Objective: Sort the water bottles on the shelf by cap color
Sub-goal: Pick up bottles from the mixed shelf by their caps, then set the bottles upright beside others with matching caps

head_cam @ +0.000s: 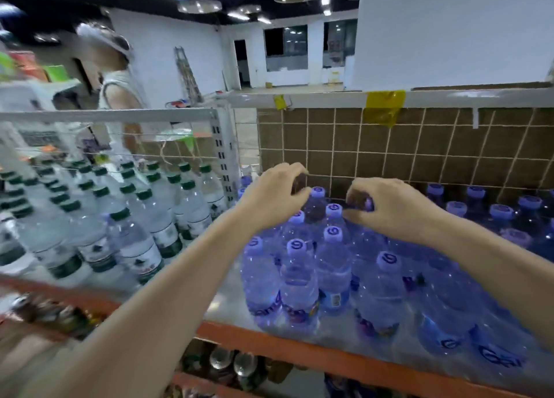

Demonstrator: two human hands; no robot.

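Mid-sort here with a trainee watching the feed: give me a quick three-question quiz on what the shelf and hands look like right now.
1. True or false: both hands are among the blue-capped bottles.
2. Multiple choice: the green-capped bottles stand where, relative to the white slotted upright? A) left of it B) right of it C) on the shelf below
3. Fill in: the right hand curls its fingers round a bottle with a ___ cap.

Key
1. True: the left hand and the right hand both reach into the blue group.
2. A
3. blue
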